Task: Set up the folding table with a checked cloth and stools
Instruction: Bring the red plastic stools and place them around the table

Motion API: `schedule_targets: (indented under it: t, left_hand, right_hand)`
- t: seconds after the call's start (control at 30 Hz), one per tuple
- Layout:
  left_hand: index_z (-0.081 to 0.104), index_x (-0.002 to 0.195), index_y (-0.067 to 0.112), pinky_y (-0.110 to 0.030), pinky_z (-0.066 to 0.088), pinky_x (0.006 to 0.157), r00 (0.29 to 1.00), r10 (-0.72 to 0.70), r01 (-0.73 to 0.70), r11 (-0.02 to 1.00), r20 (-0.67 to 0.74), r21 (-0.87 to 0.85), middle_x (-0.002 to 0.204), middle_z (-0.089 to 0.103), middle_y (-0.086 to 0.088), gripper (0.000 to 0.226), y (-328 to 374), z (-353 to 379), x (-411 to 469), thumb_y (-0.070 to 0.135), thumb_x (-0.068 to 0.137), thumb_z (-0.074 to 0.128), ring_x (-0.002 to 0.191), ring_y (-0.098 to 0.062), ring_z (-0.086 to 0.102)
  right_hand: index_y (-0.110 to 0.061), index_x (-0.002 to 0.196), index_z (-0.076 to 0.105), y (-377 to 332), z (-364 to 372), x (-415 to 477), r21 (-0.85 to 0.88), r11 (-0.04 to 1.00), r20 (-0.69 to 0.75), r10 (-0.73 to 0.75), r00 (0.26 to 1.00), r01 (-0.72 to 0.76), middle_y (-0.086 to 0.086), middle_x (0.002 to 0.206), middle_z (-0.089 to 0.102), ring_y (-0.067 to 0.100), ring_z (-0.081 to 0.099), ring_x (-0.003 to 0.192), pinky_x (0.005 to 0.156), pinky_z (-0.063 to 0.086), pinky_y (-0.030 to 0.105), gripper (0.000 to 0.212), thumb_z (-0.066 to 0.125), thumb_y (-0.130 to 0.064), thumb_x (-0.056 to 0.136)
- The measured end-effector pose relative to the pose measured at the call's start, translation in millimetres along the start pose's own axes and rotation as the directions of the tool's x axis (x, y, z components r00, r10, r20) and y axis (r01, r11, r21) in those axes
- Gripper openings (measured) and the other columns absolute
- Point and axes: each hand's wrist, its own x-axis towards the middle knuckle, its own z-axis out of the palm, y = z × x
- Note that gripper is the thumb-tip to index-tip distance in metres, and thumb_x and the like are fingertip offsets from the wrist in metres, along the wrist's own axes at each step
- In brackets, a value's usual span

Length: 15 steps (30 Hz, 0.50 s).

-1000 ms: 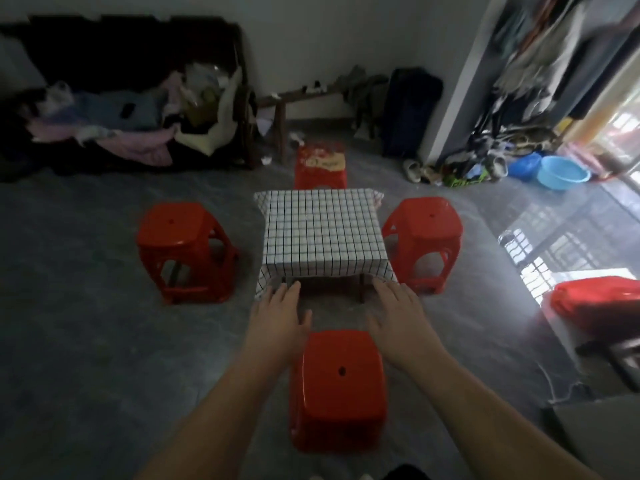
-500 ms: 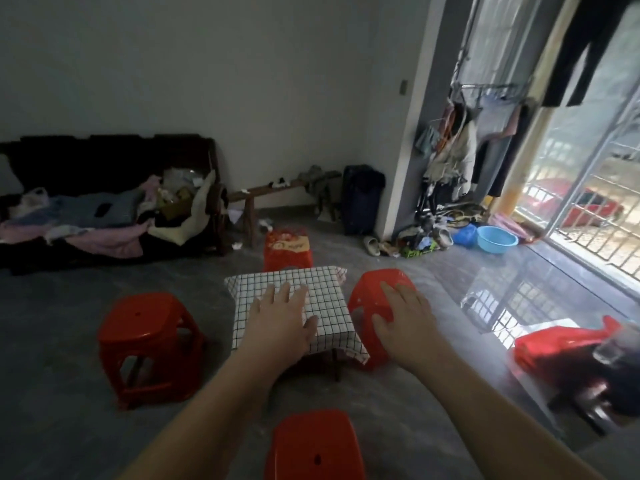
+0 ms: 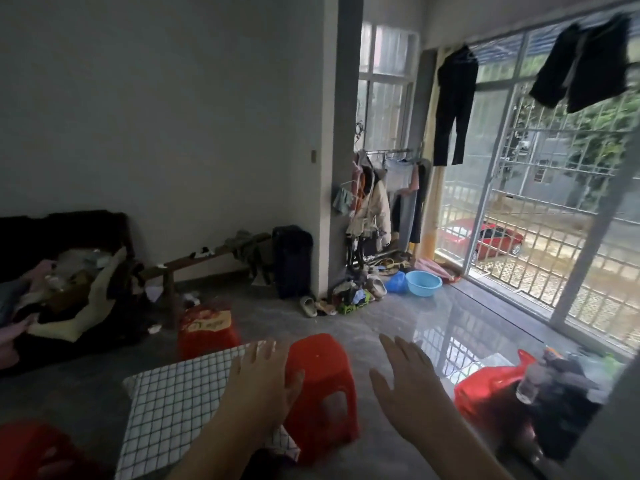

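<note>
Hands fill the lower middle of the frame: our left hand (image 3: 258,382) and our right hand (image 3: 403,382) reach forward side by side, palms down, fingers spread wide and holding nothing. Below and left of them stands the low folding table under a white cloth checked with thin dark lines (image 3: 176,407); the cloth covers the top and drapes over the near edge. A red plastic stool with a square seat (image 3: 322,386) stands just beside the table at lower centre, partly behind our left hand. A second red stool with a yellow label on top (image 3: 206,329) sits at the table's far side, and the blurred corner of a third red stool (image 3: 29,452) shows at the lower left edge. At centre right a light blue plastic basin (image 3: 423,283) rests on the grey floor near a barred window. We judge the setting-up to be at or near its end, since cloth and stools look placed. Any next move would call only for small checks: smoothing the cloth and squaring each stool to its side.
</note>
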Motion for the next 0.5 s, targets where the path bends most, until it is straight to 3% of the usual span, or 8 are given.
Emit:
schedule_targets:
  t: [0.17, 0.4, 0.5]
  left_hand:
    - [0.018, 0.155, 0.028, -0.047, 0.023, 0.118, 0.997, 0.078, -0.079, 0.995, 0.02, 0.066, 0.159, 0.03, 0.001, 0.069, 101.6, 46.3, 68.0, 0.059, 0.095, 0.036, 0.146, -0.025, 0.025]
    - [0.009, 0.158, 0.025, -0.048, 0.014, 0.122, 0.985, 0.116, -0.114, 0.993, 0.127, -0.017, 0.166, 0.013, -0.003, 0.068, 230.6, 105.4, 141.1, 0.048, 0.1, 0.037, 0.152, -0.024, 0.01]
    - [0.011, 0.158, 0.023, -0.047, 0.016, 0.122, 0.98, 0.093, -0.093, 0.996, 0.173, -0.006, 0.165, 0.017, -0.007, 0.069, 249.8, 120.3, 175.8, 0.049, 0.1, 0.039, 0.151, -0.027, 0.015]
  right_hand:
    - [-0.034, 0.157, 0.013, 106.1, -30.5, 32.0, -0.006, 0.998, -0.016, 0.065, 0.998, -0.065, -0.003, 0.164, 0.016, 0.02, 0.01, 0.151, 0.122, 0.01, 0.034, 0.066, 0.039, -0.052, 0.099]
    - [-0.03, 0.156, 0.016, 227.0, -50.5, 83.9, -0.041, 0.993, 0.023, 0.109, 0.994, -0.108, 0.001, 0.163, 0.022, 0.022, 0.015, 0.15, 0.122, 0.011, 0.034, 0.066, 0.039, -0.052, 0.098]
    - [-0.029, 0.157, 0.016, 257.1, -55.6, 109.8, -0.024, 0.989, 0.02, 0.148, 0.989, -0.148, 0.002, 0.163, 0.021, 0.023, 0.015, 0.15, 0.122, 0.011, 0.036, 0.067, 0.04, -0.052, 0.099]
